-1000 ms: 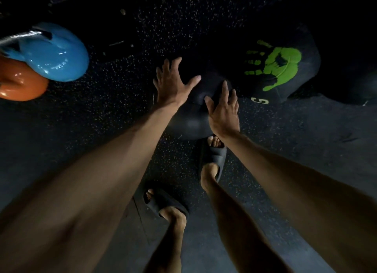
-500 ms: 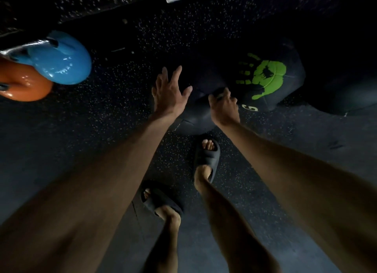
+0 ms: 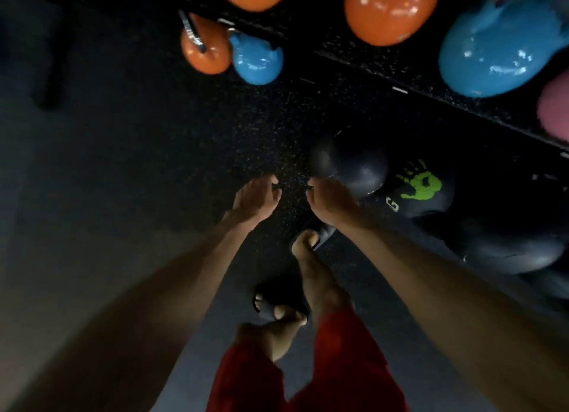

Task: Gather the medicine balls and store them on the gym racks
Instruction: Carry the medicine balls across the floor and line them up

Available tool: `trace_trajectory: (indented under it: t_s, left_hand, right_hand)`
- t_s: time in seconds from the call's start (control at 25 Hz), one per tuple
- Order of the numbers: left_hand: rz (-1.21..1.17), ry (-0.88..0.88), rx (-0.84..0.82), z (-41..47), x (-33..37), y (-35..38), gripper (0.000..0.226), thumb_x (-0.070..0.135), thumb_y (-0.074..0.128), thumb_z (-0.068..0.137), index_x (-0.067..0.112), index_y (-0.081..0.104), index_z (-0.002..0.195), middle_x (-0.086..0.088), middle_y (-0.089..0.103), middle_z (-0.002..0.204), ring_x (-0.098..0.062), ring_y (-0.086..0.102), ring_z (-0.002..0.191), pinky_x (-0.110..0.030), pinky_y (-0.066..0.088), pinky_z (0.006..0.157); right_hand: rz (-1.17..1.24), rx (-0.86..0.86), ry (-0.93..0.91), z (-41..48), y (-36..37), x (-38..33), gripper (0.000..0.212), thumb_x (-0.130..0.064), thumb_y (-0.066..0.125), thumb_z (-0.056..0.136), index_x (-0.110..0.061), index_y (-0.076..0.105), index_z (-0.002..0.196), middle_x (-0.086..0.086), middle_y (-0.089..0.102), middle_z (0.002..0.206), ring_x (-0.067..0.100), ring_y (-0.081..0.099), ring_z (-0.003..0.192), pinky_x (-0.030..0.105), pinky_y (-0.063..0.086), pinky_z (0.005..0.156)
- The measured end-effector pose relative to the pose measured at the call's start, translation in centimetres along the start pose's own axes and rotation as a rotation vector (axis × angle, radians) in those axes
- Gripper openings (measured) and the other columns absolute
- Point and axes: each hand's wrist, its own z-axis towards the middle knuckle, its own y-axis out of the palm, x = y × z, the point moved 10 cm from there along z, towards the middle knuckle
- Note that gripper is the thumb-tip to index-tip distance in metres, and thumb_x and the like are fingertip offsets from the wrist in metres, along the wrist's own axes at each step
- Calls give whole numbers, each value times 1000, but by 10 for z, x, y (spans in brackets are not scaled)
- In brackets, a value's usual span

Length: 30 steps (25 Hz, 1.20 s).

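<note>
— Where are your fingers?

— My left hand [image 3: 255, 200] hangs loosely curled and empty over the speckled floor [image 3: 191, 153]. My right hand [image 3: 331, 203] curls at the smooth, round dark ball [image 3: 354, 165]. It's too blurred to tell whether I'm gripping it.

— And beside it?

— The handprint ball [image 3: 431, 196], touching it.

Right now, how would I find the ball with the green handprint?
Find the big blue kettlebell on the rack, then look down to the floor. Among the dark balls there, the handprint ball sits beside the plain ball. Only it has a green handprint and a white G.
</note>
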Motion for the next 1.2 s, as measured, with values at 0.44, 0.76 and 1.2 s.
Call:
trace_trajectory:
  t_s: [0.44,0.76,1.2]
  left_hand:
    - [-592,-335,440,-346,-277,-70,34,33,57,99,13,62,126,-16,70,114,-34,67,106,-44,52,93]
    - [-825,-588,707,-595,-428,30,39,36,55,101,15,55,134,-12,66,120,-31,66,107,-43,53,92]
    - [-1174,-1115,934,-842,-541,244,32,32,62,97,14,61,124,-10,69,122,-29,65,113,-45,50,97]
  right_hand:
    - [-367,-173,-434,-198,68,-346,30,-37,45,104,-18,57,125,6,63,114,18,56,90,36,47,79]
    - [-633,-246,-806,-367,244,-514,37,-35,45,105,-18,51,138,8,63,126,25,62,108,38,51,85]
    - [-1011,-601,-1155,-545,550,-601,42,-38,45,105,-18,48,142,10,60,134,27,59,121,38,48,91]
